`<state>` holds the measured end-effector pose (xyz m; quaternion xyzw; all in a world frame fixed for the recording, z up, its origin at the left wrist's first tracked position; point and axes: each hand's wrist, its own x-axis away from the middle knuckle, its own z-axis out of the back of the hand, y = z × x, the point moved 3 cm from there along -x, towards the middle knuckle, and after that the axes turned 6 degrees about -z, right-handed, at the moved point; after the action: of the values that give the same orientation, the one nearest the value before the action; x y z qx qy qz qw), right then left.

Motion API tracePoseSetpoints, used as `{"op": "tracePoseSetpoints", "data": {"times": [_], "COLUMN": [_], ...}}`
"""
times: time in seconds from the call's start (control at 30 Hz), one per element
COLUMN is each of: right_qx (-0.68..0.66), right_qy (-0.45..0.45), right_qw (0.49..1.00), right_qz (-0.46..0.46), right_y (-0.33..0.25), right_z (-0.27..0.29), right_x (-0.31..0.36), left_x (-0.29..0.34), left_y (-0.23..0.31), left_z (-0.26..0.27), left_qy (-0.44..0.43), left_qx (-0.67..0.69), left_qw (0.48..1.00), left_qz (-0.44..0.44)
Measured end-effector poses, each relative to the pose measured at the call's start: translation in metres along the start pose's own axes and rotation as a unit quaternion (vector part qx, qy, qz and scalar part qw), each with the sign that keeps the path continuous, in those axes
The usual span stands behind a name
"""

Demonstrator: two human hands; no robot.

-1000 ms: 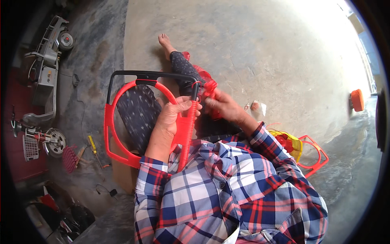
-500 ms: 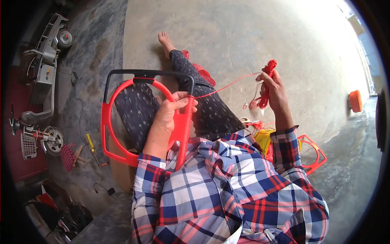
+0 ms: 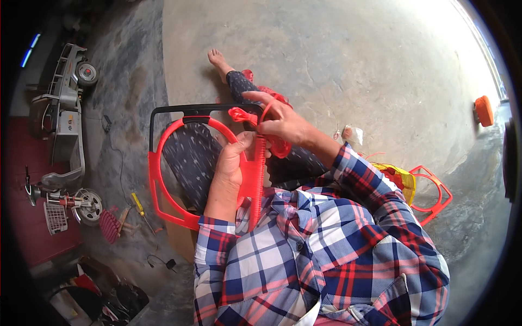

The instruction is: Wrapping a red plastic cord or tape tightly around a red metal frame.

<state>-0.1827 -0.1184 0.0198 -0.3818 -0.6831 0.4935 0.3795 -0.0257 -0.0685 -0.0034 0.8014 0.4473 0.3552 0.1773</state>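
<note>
A red plastic frame (image 3: 251, 182) with a ring-shaped opening and a black handle bar (image 3: 198, 110) rests over my thigh. My left hand (image 3: 227, 167) grips it by its right side, where red cord is wound in close turns along the edge. At the upper end of that edge, my right hand (image 3: 288, 124) holds a bundle of red cord (image 3: 242, 115). The bundle straddles the edge just below the bar's corner, with looped cord hanging on the right side. The fingertips of my right hand are partly hidden behind the cord and bar.
Right of my body lie a yellow-rimmed container (image 3: 409, 187) and another red frame (image 3: 436, 191). An orange object (image 3: 483, 111) sits farther right. On the left are a yellow-handled screwdriver (image 3: 137, 204), a pink woven item (image 3: 111, 226) and a grey vehicle (image 3: 66, 124).
My right hand has swung left from the stretched cord to the frame's edge, bringing the bundle along. The cord is no longer taut. The frame has shifted slightly right and down in view.
</note>
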Motion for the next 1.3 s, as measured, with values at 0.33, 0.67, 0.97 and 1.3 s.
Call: {"op": "tracePoseSetpoints", "data": {"times": [0.33, 0.67, 0.97, 1.3], "right_qx": [0.372, -0.465, 0.011, 0.005], "right_qy": [0.043, 0.016, 0.197, 0.153], "right_qw": [0.922, 0.877, 0.932, 0.979], "right_qz": [0.1, 0.118, -0.304, -0.134], "right_y": [-0.053, 0.017, 0.143, 0.025], "right_z": [0.037, 0.151, 0.173, 0.119], "right_x": [0.026, 0.164, 0.225, 0.052], "left_x": [0.004, 0.006, 0.005, 0.006], "left_y": [0.006, 0.021, 0.022, 0.021], "left_z": [0.001, 0.011, 0.012, 0.016], "left_qy": [0.017, 0.018, 0.021, 0.118], "left_qx": [-0.003, 0.022, 0.055, 0.03], "left_qw": [1.0, 0.999, 0.997, 0.99], "left_qz": [0.005, -0.019, -0.049, -0.074]}}
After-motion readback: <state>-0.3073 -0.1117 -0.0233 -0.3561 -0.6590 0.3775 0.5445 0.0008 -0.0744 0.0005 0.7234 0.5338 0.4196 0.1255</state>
